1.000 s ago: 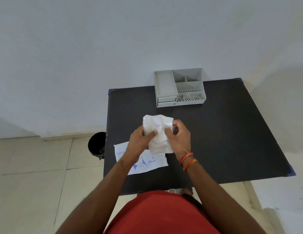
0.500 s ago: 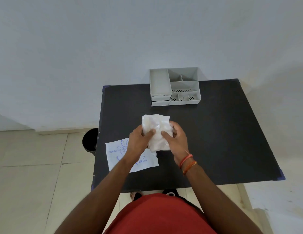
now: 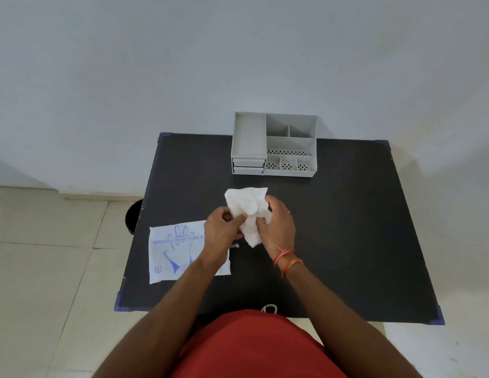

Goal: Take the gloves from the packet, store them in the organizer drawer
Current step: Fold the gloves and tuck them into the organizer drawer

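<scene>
A crumpled wad of thin white gloves [image 3: 247,208] is held above the middle of the black table [image 3: 347,227]. My left hand [image 3: 220,231] pinches its left side and my right hand [image 3: 279,226] grips its right side. The flat glove packet [image 3: 173,252], white with blue print, lies on the table at the left, partly under my left forearm. The grey organizer [image 3: 274,144] stands at the table's far edge, its two small drawers [image 3: 248,166] shut at its front left.
A black bin [image 3: 133,216] stands on the tiled floor beside the table's left edge. A white wall rises right behind the organizer. A small pale scrap [image 3: 233,245] lies on the table just below the gloves.
Both hands have kept kneading the glove wad, which looks a little more bunched. The camera has shifted, so the table and packet sit differently in view.
</scene>
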